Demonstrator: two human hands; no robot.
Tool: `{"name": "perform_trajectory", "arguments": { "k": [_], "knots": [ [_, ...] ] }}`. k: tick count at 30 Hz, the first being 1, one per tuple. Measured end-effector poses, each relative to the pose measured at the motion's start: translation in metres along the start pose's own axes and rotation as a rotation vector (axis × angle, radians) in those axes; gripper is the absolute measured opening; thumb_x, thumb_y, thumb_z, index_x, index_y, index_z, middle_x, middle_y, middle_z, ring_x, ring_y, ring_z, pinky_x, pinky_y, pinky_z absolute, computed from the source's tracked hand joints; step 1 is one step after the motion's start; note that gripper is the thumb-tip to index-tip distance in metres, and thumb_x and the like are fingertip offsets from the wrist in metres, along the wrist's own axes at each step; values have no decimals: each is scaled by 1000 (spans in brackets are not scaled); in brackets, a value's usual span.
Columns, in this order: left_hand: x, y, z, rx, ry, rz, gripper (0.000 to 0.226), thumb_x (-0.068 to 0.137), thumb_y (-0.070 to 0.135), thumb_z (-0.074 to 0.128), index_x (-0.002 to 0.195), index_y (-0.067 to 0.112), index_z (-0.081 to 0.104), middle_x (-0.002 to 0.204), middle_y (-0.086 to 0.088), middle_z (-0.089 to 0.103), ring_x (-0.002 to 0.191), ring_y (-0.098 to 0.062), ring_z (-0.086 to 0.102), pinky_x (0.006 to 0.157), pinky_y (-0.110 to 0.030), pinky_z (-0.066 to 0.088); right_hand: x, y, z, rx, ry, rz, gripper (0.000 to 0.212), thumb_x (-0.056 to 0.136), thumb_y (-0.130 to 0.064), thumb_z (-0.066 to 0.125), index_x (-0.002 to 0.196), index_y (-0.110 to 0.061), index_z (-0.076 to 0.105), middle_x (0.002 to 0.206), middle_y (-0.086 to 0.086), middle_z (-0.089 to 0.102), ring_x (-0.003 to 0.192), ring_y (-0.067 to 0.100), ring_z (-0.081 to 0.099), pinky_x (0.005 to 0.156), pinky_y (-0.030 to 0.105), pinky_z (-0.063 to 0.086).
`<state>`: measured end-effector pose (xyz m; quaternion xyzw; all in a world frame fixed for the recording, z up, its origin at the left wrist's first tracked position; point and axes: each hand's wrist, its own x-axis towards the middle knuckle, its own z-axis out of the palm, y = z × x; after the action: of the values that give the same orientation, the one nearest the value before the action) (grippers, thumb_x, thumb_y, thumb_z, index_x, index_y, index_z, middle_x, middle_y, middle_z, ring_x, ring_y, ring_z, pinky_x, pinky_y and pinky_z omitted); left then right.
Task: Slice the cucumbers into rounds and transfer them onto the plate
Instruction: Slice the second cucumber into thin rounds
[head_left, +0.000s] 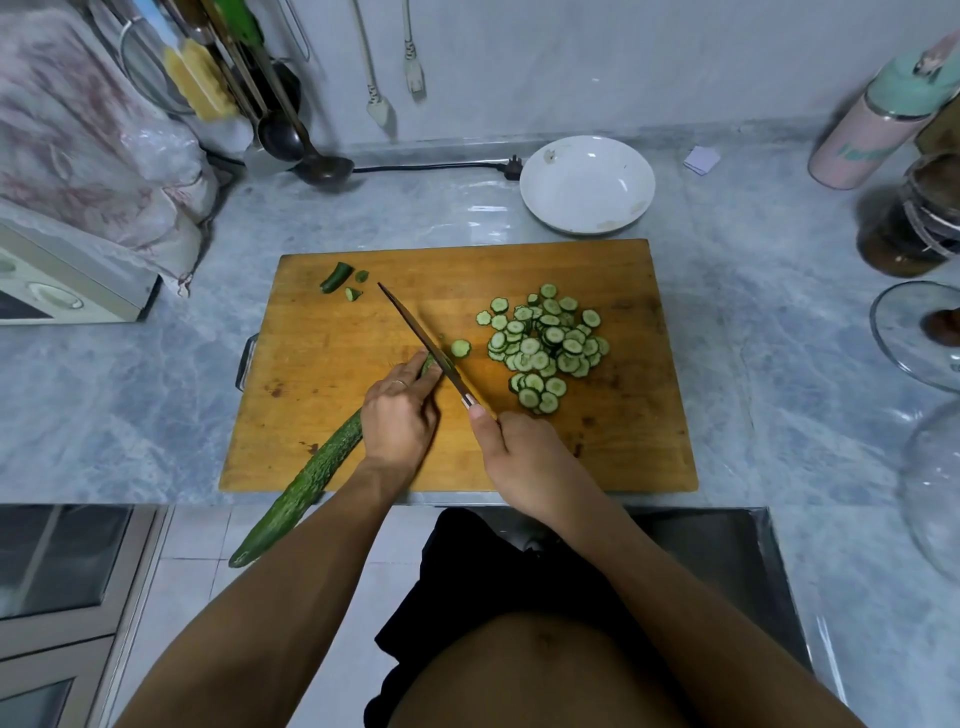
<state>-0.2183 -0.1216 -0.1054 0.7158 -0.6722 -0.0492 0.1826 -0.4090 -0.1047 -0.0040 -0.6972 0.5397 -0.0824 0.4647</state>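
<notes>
While pinning the cucumber (311, 467) with curled left hand (397, 415) just behind the knife (423, 340), gripping the handle tight in right hand (524, 462), keeping rounds (545, 345) even

Both forearms are bare, with no sleeves visible. The left hand (397, 415) carries a thin, light-coloured ring (399, 383) on one finger. Black shorts (498, 587) are worn at the waist; the torso is unclothed.
</notes>
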Motion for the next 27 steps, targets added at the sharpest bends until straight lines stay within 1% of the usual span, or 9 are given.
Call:
{"name": "perform_trajectory", "arguments": {
  "k": [3,10,13,16,18,21,22,25,27],
  "knots": [
    [-1,0,3,1,-6,-2,43,80,14,44,112,15,73,133,-5,62,117,-28,60,80,-42,55,-5,0,-1,-1,-11,5,56,105,-51,21,67,-17,44,70,3,51,69,21,51,66,31,33],
    [-2,0,4,-13,-4,-18,39,79,13,48,109,15,74,130,-5,64,115,-29,61,82,-43,55,-6,3,5,5,-24,20,55,104,-54,18,68,-19,41,75,4,49,83,25,49,71,33,35],
    [-2,-2,3,-6,-17,-2,43,81,16,44,113,17,73,133,-2,62,118,-27,59,83,-42,55,-4,3,3,20,-29,29,56,104,-54,19,66,-20,40,74,6,48,80,27,50,70,33,34],
    [-2,-1,0,3,-17,8,43,80,15,49,116,18,72,136,0,60,121,-25,58,84,-42,55,-2,2,-1,45,-32,40,56,104,-53,20,66,-19,41,72,5,48,79,26,50,71,33,34],
    [-2,2,-2,3,-1,23,45,77,12,51,116,16,72,135,-3,61,119,-27,59,85,-42,56,1,0,-3,64,-30,64,57,104,-54,21,67,-18,44,75,7,52,77,25,52,70,34,38],
    [-3,6,-5,2,35,41,49,70,7,52,114,13,73,130,-8,63,113,-33,63,83,-45,55,11,-3,-4,89,-34,63,60,104,-52,22,67,-12,47,67,8,52,63,22,52,64,34,40],
    [-3,6,-5,1,43,43,49,69,6,53,113,12,73,128,-10,64,112,-34,64,82,-46,56,15,-3,-2,92,-32,66,60,104,-52,22,67,-11,47,68,9,53,64,23,53,63,34,40],
    [-4,7,-4,-1,40,39,46,68,0,61,111,11,74,127,-11,64,110,-34,65,80,-45,57,27,-1,8,68,-22,93,60,104,-54,20,70,-14,50,83,15,60,84,30,56,70,32,38],
    [-4,7,-5,-3,40,45,46,68,-2,65,111,11,74,127,-11,65,110,-33,65,79,-44,57,32,1,12,58,-23,117,59,103,-57,19,70,-17,48,88,15,59,89,31,54,73,32,37]
  ]
}}
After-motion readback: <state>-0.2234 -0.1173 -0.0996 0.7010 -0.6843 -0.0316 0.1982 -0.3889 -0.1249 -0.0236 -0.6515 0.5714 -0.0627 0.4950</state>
